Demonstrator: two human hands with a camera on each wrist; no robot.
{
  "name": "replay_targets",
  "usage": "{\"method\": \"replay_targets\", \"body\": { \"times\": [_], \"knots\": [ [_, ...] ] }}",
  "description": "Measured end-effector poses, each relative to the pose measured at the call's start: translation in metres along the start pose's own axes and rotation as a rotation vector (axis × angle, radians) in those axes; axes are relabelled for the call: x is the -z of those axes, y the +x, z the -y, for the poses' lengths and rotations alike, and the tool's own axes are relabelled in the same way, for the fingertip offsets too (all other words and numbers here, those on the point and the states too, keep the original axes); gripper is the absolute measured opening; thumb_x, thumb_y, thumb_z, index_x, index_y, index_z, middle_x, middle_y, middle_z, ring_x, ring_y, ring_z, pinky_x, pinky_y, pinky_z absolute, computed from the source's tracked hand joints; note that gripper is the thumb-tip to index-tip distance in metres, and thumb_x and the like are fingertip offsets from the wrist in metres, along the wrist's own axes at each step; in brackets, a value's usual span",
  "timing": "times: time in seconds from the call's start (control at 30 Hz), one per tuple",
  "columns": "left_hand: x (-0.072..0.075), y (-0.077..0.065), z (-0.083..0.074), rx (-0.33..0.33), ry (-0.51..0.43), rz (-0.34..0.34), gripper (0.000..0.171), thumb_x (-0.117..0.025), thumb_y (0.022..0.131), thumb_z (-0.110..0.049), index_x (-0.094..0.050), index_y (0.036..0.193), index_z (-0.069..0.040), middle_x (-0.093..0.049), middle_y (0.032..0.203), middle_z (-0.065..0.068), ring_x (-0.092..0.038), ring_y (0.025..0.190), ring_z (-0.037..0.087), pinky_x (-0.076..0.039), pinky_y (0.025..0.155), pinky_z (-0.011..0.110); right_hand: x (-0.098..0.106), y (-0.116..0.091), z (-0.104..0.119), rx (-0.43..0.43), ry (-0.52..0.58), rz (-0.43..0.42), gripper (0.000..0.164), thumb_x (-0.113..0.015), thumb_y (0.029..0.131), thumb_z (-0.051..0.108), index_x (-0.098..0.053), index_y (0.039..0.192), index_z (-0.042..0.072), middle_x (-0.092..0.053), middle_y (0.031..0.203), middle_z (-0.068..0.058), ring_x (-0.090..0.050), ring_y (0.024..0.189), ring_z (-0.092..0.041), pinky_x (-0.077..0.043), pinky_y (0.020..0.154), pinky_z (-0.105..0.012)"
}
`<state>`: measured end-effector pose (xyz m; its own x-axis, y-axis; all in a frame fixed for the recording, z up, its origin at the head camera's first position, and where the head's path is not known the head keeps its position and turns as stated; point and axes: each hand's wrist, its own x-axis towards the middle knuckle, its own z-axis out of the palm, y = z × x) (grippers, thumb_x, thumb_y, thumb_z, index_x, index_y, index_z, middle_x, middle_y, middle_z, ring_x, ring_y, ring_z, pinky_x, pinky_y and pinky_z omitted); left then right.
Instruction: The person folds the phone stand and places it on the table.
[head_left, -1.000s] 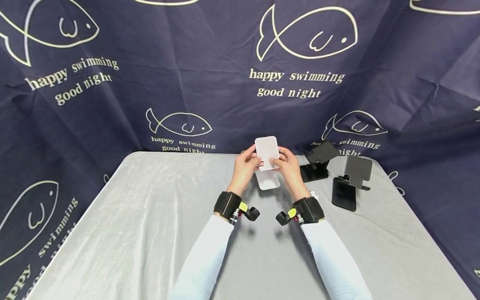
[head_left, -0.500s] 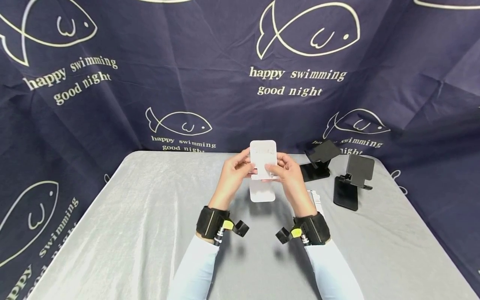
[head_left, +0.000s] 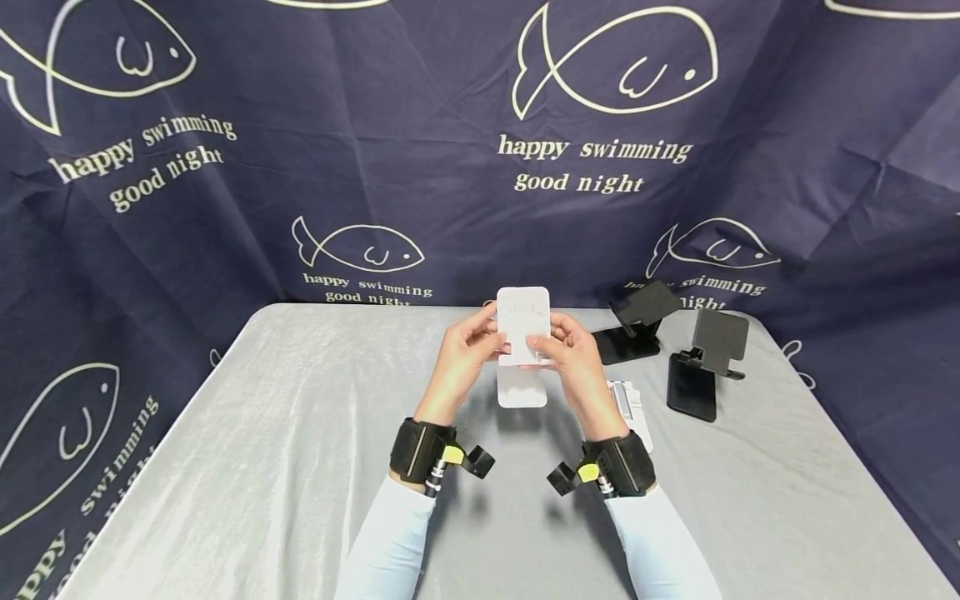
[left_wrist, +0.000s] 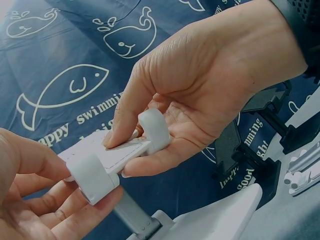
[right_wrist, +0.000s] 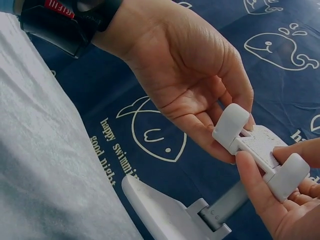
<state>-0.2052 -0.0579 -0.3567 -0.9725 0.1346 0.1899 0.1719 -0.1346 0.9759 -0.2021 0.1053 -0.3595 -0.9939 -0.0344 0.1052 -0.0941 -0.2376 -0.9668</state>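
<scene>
A white foldable phone stand is held up above the far middle of the table by both hands. Its upper plate (head_left: 523, 307) faces the head camera, and its base (head_left: 522, 390) hangs below. My left hand (head_left: 463, 354) grips the plate's left edge, thumb on the front and fingers behind. On the right edge my right hand (head_left: 579, 362) grips it likewise, thumb pressing the face. Two rounded white lips (left_wrist: 92, 175) stick out from the plate's lower end in the left wrist view. A grey post (right_wrist: 226, 206) joins plate and base in the right wrist view.
Two black phone stands stand at the right, one further back (head_left: 637, 325) and one nearer (head_left: 693, 379). Partly behind my right wrist lies a white and grey item (head_left: 630, 408) on the grey tablecloth (head_left: 337, 433). A dark blue fish-print curtain (head_left: 450, 167) hangs behind the table.
Both hands have come nearer the body and slightly left, bringing the white phone stand along; most of this came in the first half second. More of the white and grey item now shows.
</scene>
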Motion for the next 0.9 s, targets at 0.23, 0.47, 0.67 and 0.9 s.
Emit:
{"method": "replay_targets", "body": {
  "times": [0.23, 0.47, 0.67, 0.9],
  "knots": [
    [0.005, 0.001, 0.002, -0.046, -0.080, -0.033, 0.039, -0.055, 0.090, -0.003, -0.057, 0.129, -0.008, -0.063, 0.094, 0.005, -0.066, 0.079, 0.014, -0.056, 0.078, 0.033, -0.002, -0.002, 0.003, 0.033, 0.049, 0.009, 0.032, -0.057, 0.086, -0.010, -0.050, 0.117, -0.009, -0.066, 0.083, 0.003, -0.065, 0.071, -0.011, -0.058, 0.057, -0.032],
    [0.020, 0.015, 0.027, 0.000, -0.381, -0.143, 0.055, -0.047, 0.099, -0.031, -0.028, 0.149, -0.022, -0.037, 0.143, 0.018, -0.038, 0.131, 0.031, -0.033, 0.110, 0.045, -0.004, -0.004, 0.007, 0.051, 0.064, 0.008, 0.030, -0.056, 0.085, -0.010, -0.051, 0.115, -0.007, -0.067, 0.083, 0.002, -0.066, 0.072, -0.011, -0.058, 0.057, -0.033],
    [0.019, 0.021, 0.060, 0.238, -0.757, -0.092, 0.085, -0.031, 0.091, -0.068, 0.022, 0.148, -0.032, 0.004, 0.156, 0.024, -0.004, 0.145, 0.039, -0.009, 0.117, 0.055, -0.006, -0.005, 0.008, 0.041, 0.068, 0.016, 0.031, -0.056, 0.085, -0.011, -0.051, 0.115, -0.006, -0.066, 0.083, 0.003, -0.066, 0.072, -0.011, -0.058, 0.057, -0.033],
    [-0.010, 0.006, 0.061, 0.413, -0.788, 0.183, 0.091, -0.009, 0.082, -0.081, -0.015, 0.152, -0.022, -0.043, 0.144, 0.011, -0.044, 0.130, 0.029, -0.020, 0.112, 0.060, -0.010, -0.008, 0.009, 0.016, 0.060, 0.017, 0.028, -0.057, 0.086, -0.009, -0.052, 0.113, -0.003, -0.065, 0.085, 0.003, -0.065, 0.072, -0.010, -0.058, 0.058, -0.031]
  ]
}}
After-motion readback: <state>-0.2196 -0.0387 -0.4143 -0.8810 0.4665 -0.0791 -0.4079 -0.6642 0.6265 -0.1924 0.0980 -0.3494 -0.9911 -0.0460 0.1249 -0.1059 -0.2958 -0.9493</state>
